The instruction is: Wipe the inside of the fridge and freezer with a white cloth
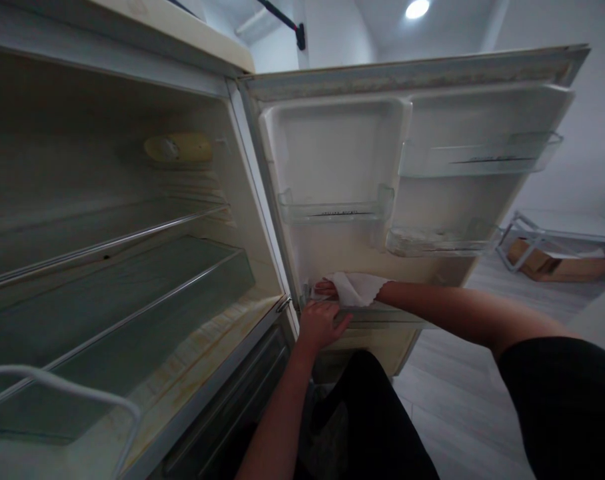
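Cloth [361,289] is half covering the right hand [327,287]; I can't tell its grip. The left hand [320,323] is lying open beside it. Left of both, yellow stains [181,392] are showing.

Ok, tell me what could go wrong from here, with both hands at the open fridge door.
The off-white fridge door could swing and pinch the left hand, which is close to the cabinet's small metal bracket. The crumpled white cloth at the right hand hangs partly loose, so it might catch on the door's low plastic edge.
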Available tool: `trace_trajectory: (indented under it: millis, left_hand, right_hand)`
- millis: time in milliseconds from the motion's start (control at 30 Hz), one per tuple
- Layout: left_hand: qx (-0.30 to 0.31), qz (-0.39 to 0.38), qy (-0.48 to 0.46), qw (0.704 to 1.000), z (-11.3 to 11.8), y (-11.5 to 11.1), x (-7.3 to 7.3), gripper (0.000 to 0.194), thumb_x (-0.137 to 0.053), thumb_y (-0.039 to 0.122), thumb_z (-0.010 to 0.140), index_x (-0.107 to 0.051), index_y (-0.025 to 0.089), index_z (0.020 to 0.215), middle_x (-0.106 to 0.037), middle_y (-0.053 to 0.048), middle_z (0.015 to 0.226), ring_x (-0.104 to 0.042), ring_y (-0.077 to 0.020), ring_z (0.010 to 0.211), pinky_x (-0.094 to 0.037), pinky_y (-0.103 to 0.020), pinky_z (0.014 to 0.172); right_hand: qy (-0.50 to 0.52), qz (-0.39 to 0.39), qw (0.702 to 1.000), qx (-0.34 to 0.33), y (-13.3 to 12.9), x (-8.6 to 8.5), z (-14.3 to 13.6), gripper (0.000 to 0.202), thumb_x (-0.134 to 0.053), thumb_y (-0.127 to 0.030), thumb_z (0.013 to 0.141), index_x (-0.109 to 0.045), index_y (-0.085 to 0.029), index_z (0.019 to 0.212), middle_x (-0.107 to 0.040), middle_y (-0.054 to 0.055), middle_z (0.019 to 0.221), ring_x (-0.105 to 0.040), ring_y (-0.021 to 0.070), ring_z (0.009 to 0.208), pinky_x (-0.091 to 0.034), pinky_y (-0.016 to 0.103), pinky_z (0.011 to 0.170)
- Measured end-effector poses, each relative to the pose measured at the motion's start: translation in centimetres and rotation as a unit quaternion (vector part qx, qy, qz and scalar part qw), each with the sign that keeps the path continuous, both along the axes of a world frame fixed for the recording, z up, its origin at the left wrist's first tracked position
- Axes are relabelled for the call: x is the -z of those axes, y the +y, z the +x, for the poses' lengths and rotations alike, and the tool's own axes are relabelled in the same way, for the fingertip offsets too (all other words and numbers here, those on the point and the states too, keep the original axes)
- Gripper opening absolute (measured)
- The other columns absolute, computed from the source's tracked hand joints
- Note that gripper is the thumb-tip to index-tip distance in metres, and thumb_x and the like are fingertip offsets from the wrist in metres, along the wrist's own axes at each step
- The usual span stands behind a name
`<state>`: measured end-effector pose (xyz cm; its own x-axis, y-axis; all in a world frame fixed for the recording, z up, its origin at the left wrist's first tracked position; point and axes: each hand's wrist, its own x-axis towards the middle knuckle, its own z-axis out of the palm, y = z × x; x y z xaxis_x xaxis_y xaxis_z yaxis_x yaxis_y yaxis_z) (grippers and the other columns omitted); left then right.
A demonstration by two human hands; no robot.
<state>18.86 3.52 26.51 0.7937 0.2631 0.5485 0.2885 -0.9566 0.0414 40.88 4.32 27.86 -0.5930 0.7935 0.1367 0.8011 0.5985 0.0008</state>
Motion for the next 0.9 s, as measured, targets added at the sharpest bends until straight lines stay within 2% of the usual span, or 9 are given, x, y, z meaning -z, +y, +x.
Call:
trace_trajectory:
  millis: [100, 233, 367, 433, 500, 600, 667, 767, 900]
  left_hand:
    - [-0.002, 0.007, -0.007, 1.0, 0.0, 0.1, 0.1, 0.037, -0.055, 0.051, 0.098, -0.07, 0.02, 0.084, -0.076, -0.008, 0.085, -0.071, -0.0273, 0.081, -0.048, -0.043, 0.082]
    - [-0.006, 0.02, -0.008, 1.0, 0.1, 0.3, 0.3, 0.038, -0.056, 0.052, 0.097, -0.066, 0.021, 0.078, -0.074, -0.005, 0.078, -0.07, -0.0258, 0.075, -0.047, -0.042, 0.078]
    - [0.0, 0.028, -0.018, 0.999, 0.1, 0.4, 0.6, 0.039, -0.055, 0.052, 0.098, -0.065, 0.021, 0.078, -0.073, -0.004, 0.077, -0.07, -0.0246, 0.073, -0.045, -0.042, 0.077]
    - [0.0, 0.031, -0.024, 0.999, 0.2, 0.4, 0.7, 0.038, -0.055, 0.052, 0.098, -0.065, 0.021, 0.078, -0.073, -0.004, 0.076, -0.07, -0.0245, 0.073, -0.044, -0.042, 0.077]
    - [-0.003, 0.034, -0.03, 0.999, 0.3, 0.4, 0.7, 0.038, -0.056, 0.051, 0.098, -0.065, 0.02, 0.079, -0.073, -0.004, 0.076, -0.07, -0.0246, 0.074, -0.044, -0.041, 0.077]
    - [-0.008, 0.038, -0.034, 0.999, 0.6, 0.2, 0.5, 0.037, -0.056, 0.051, 0.098, -0.066, 0.02, 0.079, -0.073, -0.004, 0.077, -0.07, -0.0245, 0.075, -0.043, -0.041, 0.077]
    - [-0.012, 0.039, -0.034, 0.999, 0.7, 0.0, 0.5, 0.038, -0.056, 0.051, 0.098, -0.066, 0.02, 0.079, -0.073, -0.004, 0.077, -0.07, -0.0244, 0.075, -0.043, -0.041, 0.077]
    - [-0.021, 0.043, -0.036, 0.998, 0.9, -0.1, 0.4, 0.038, -0.056, 0.051, 0.098, -0.065, 0.02, 0.077, -0.072, -0.003, 0.074, -0.07, -0.024, 0.073, -0.043, -0.041, 0.076]
    - [-0.024, 0.057, -0.044, 0.997, 1.0, 0.0, 0.7, 0.037, -0.058, 0.05, 0.096, -0.064, 0.02, 0.074, -0.071, -0.003, 0.072, -0.069, -0.0238, 0.071, -0.044, -0.041, 0.075]
  right_hand:
    - [0.217, -0.183, 0.956, 0.073, -1.9, -0.4, 1.2, 0.035, -0.06, -0.011, 0.085, -0.071, -0.023, 0.115, -0.064, 0.002, 0.14, -0.049, 0.0178, 0.143, -0.024, 0.036, 0.129]
    - [0.338, -0.244, 0.899, 0.136, -6.2, -0.7, 4.2, 0.039, -0.039, -0.014, 0.094, -0.062, -0.016, 0.126, -0.065, 0.013, 0.138, -0.06, 0.0212, 0.133, -0.049, 0.042, 0.114]
    - [0.512, -0.352, 0.752, 0.221, -12.3, -1.1, 8.7, 0.04, -0.031, -0.021, 0.099, -0.057, -0.016, 0.128, -0.057, 0.017, 0.147, -0.061, 0.0239, 0.131, -0.054, 0.044, 0.107]
    - [0.527, -0.355, 0.727, 0.26, -15.2, -1.6, 10.8, 0.035, -0.038, -0.026, 0.098, -0.06, -0.02, 0.124, -0.056, 0.014, 0.147, -0.06, 0.0243, 0.132, -0.051, 0.046, 0.111]
    - [0.496, -0.333, 0.752, 0.279, -17.4, -2.0, 12.4, 0.032, -0.05, -0.027, 0.093, -0.064, -0.021, 0.121, -0.057, 0.013, 0.147, -0.057, 0.024, 0.135, -0.045, 0.047, 0.118]
    - [0.412, -0.284, 0.821, 0.275, -19.2, -2.4, 13.6, 0.037, -0.059, -0.024, 0.087, -0.067, -0.018, 0.123, -0.059, 0.013, 0.144, -0.054, 0.0242, 0.138, -0.035, 0.049, 0.124]
    - [0.34, -0.253, 0.867, 0.263, -19.3, -2.5, 13.8, 0.04, -0.058, -0.025, 0.087, -0.067, -0.017, 0.125, -0.06, 0.015, 0.143, -0.055, 0.0252, 0.136, -0.037, 0.05, 0.122]
    - [0.277, -0.226, 0.903, 0.237, -18.3, -3.0, 13.3, 0.042, -0.057, -0.027, 0.091, -0.066, -0.018, 0.13, -0.056, 0.014, 0.148, -0.05, 0.0249, 0.141, -0.037, 0.049, 0.123]
    - [0.249, -0.221, 0.924, 0.189, -14.8, -4.5, 11.6, 0.044, -0.058, -0.021, 0.092, -0.063, -0.021, 0.136, -0.052, 0.008, 0.153, -0.034, 0.0202, 0.152, -0.023, 0.049, 0.129]
